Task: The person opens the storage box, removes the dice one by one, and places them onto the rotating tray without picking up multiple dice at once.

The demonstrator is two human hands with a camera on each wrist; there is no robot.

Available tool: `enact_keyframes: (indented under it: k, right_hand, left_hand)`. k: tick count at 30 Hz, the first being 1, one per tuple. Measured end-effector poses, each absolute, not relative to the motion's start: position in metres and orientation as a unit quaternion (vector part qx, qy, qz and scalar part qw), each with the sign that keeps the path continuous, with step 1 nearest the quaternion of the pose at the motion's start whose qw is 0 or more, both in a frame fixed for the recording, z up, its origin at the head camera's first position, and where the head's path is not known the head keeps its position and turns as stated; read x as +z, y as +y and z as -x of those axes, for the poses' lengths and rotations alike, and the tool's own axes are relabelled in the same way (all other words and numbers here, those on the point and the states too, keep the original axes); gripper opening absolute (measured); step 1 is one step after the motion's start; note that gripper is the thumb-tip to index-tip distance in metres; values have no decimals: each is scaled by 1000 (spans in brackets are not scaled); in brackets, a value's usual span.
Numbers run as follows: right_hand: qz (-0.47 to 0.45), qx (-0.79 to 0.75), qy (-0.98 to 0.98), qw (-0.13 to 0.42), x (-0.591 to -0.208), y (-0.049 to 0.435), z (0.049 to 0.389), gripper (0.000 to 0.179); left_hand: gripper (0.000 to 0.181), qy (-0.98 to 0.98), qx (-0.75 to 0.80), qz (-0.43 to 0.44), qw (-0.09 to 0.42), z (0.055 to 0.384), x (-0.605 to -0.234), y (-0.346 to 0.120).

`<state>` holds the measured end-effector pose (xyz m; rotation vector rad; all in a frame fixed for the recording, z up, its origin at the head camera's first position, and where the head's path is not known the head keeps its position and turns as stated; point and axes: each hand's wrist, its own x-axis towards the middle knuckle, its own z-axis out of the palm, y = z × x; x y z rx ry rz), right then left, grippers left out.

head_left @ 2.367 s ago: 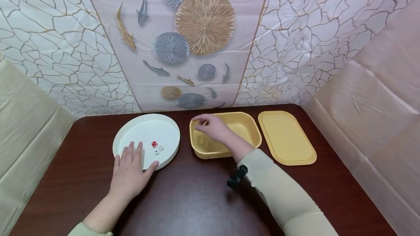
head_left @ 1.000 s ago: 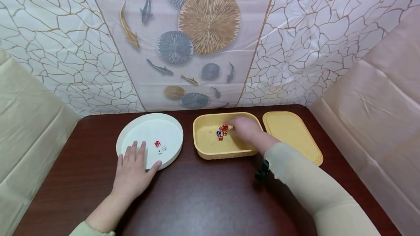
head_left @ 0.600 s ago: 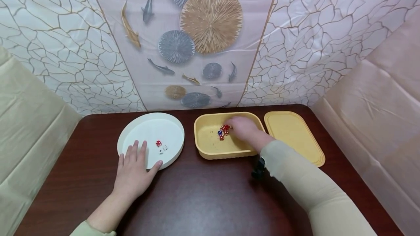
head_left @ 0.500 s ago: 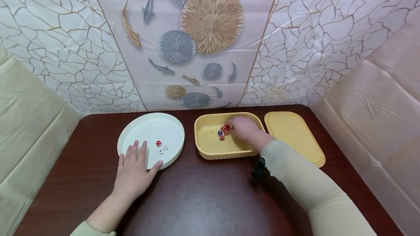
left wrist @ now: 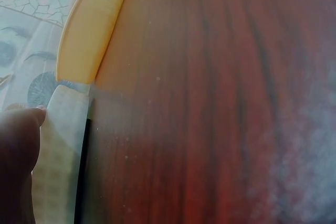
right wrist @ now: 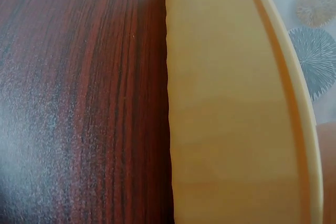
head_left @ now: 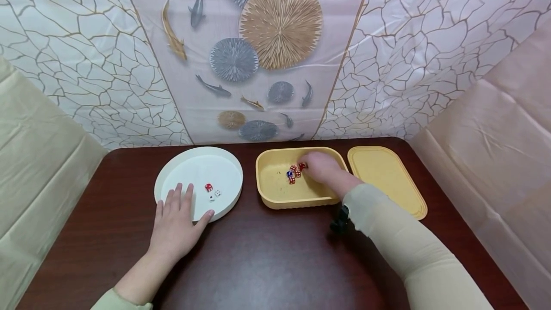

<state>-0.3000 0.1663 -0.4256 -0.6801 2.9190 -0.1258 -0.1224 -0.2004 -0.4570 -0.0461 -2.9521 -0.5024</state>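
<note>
My left hand (head_left: 174, 228) lies with its fingers spread over the near rim of a round white tray (head_left: 181, 169). In that tray sit a red die (head_left: 208, 187) and two white dice (head_left: 217, 193). My right hand (head_left: 320, 166) reaches into a yellow rectangular box (head_left: 275, 157), its fingertips at a red die (head_left: 303, 167) that they appear to pinch. Beside them, several more red dice (head_left: 292, 181) and a blue die (head_left: 290, 174) lie on the box floor. In the right wrist view, the side of the box hides the fingers.
A yellow lid (head_left: 383, 176) lies flat to the right of the box. Everything stands on a dark brown table (head_left: 258, 252), near its back edge. A patterned cloth (head_left: 280, 99) hangs behind it, with plain beige fabric (head_left: 486, 133) at the sides.
My right hand has gone from above the box's left side down into its right part, uncovering the dice there. Lately one red die has shifted slightly right at the fingertips. My left hand stays put.
</note>
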Motion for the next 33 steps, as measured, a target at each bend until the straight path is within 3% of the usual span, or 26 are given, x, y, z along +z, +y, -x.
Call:
enact_keyframes:
  k: [18,33]
  right_hand:
    - [206,-105,972,44,-420,175,296,29]
    - [193,-227,953,56,-390,155,288,28]
  left_hand:
    - [90,-983,-168,19,76,121,-457,-201]
    - [89,-982,-173,19,73,121,-454,-201]
